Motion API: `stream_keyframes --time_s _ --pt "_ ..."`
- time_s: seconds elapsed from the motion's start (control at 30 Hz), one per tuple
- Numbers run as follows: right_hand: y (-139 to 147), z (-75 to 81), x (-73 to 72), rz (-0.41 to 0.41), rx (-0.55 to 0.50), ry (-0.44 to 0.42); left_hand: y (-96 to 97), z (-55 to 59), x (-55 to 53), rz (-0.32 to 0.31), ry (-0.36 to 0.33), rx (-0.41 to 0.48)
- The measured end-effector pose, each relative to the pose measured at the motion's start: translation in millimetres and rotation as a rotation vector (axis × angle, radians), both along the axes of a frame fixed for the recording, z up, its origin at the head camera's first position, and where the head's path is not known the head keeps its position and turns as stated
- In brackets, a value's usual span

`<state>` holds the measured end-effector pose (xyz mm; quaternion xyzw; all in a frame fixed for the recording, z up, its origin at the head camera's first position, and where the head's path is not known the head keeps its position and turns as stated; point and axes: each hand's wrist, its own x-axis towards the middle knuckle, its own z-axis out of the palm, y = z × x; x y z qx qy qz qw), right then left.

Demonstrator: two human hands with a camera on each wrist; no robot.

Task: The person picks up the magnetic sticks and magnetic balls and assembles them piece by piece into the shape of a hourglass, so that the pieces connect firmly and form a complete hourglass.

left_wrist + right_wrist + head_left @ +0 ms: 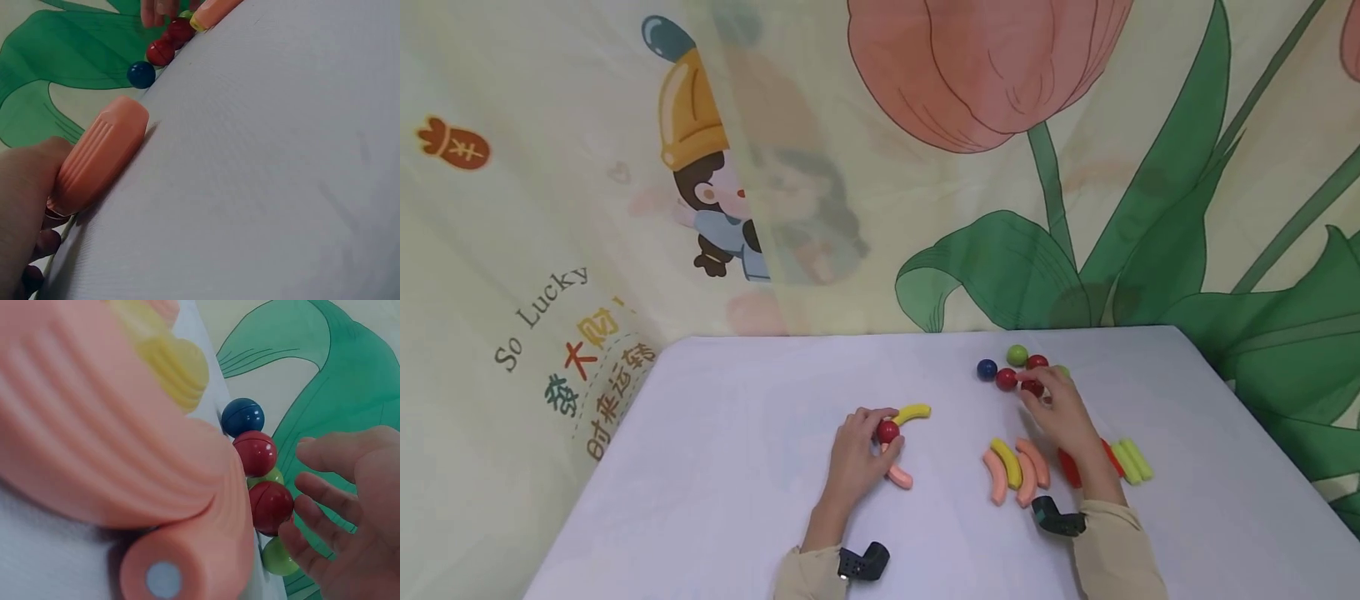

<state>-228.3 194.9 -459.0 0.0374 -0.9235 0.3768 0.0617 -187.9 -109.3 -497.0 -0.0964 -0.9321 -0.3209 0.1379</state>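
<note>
My left hand (852, 457) holds a red ball (888, 432) between thumb and fingers. A yellow curved stick (914, 412) and a pink curved stick (900, 477) extend from beside that ball; the pink one looms large in the left wrist view, where the ball is hidden. Over a group of balls at the back, my right hand (1066, 419) reaches with its fingers apart, around a dark red ball (1032, 388). The right wrist view shows the fingers loosely spread near that red ball (271, 507), not closed on it.
Near the right hand lie a blue ball (987, 370), a green ball (1017, 356) and more red balls. Several pink curved sticks (995, 477) and a yellow one (1007, 463) lie below the right forearm, with red sticks (1070, 468) and light green sticks (1132, 461) beside it.
</note>
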Motion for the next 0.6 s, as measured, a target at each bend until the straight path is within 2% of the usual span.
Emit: stream_keyframes --time_s 0.17,0.3,0.47,0.6 --pt "2.4 -4.9 -2.7 -0.023 0.002 -0.004 -0.1 -0.2 0.7 0.008 0.003 -0.009" --pt "0.4 -7.0 -3.7 -0.067 0.015 -0.026 -1.9 0.1 1.6 -0.011 0.023 -0.010" --pt "2.0 -7.5 -2.2 -0.096 0.000 -0.064 -1.0 -0.4 0.8 -0.051 0.067 0.008" --pt "5.8 -7.3 -1.0 -0.124 -0.027 -0.112 1.2 -1.1 0.2 -0.049 0.063 0.046"
